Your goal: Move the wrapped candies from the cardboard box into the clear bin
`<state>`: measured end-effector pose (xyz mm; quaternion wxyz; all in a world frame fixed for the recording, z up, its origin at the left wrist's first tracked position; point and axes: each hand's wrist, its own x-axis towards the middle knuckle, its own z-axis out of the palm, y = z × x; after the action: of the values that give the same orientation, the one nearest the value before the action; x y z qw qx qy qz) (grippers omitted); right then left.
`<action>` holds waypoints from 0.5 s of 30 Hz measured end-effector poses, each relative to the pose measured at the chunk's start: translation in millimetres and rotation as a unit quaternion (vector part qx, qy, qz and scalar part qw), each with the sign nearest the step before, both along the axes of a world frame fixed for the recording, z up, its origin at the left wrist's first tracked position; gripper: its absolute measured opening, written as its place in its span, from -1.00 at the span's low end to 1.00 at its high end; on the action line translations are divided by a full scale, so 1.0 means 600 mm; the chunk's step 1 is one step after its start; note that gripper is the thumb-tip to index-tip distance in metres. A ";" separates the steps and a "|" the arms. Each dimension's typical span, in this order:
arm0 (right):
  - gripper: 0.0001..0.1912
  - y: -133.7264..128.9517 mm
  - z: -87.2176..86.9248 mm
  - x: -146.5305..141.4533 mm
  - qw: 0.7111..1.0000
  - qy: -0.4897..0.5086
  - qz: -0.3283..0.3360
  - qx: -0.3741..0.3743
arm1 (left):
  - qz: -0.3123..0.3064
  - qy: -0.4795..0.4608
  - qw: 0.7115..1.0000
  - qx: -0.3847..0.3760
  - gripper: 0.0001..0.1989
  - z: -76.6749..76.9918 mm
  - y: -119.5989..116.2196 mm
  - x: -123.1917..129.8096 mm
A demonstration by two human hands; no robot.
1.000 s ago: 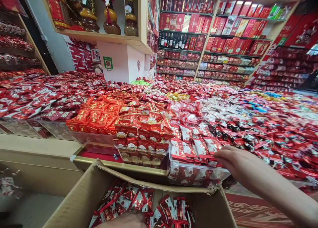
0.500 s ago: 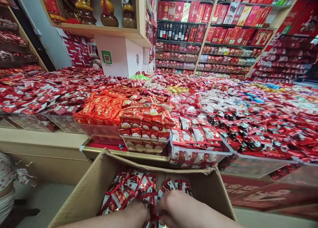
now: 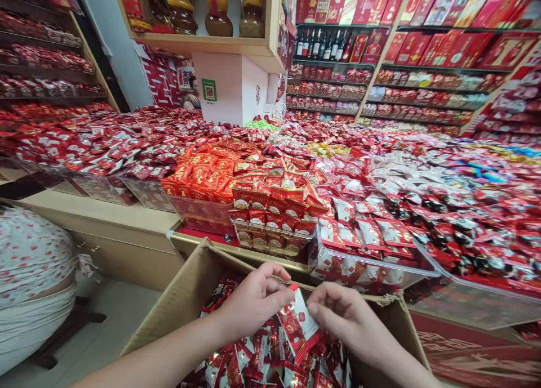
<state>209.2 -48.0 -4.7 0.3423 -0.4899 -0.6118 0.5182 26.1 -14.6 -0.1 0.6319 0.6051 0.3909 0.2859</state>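
Together, the fingers of both hands grasp one red-and-white packet: the left hand, at ten o'clock of it, pinches its upper end between thumb and fingers, and the right hand, at about three o'clock, has thumb and curled fingertips closed on its side edge. The packet hangs tilted over an open cardboard box, whose loose pile of similar packets lies beneath, around six o'clock. Taking the held packet as the dial's centre, a clear bin of red-and-white packets stands at two o'clock, just beyond the box's far wall. Near twelve, beside that bin, a smaller clear tub carries stacked red packets marked DURIAN. Orange-red packets fill a bin at half past ten, and a broad spread of wrapped pieces runs over the counter from ten round to two. Farther off, a white column with a green-framed code rises at eleven, and shelves of bottles and red boxes stand at one. Toward nine, a person in a spotted top shows at the view's edge.
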 end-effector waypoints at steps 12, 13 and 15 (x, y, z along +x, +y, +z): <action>-0.72 0.004 -0.001 0.004 0.987 0.139 -0.044 -0.065 | 0.040 -0.205 0.969 -0.131 -0.74 0.001 -0.006 0.014; -0.72 0.004 -0.002 0.005 0.987 0.140 -0.042 -0.073 | 0.038 -0.189 0.972 -0.132 -0.77 0.001 -0.006 0.014; -0.74 0.004 -0.004 0.008 0.990 0.124 -0.046 -0.049 | 0.045 -0.164 0.977 -0.126 -0.79 0.001 -0.005 0.013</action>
<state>214.0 -45.6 -7.1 0.4144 -0.4658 -0.5154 0.5878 33.7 -17.5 0.5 0.7448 0.4479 0.3416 0.3576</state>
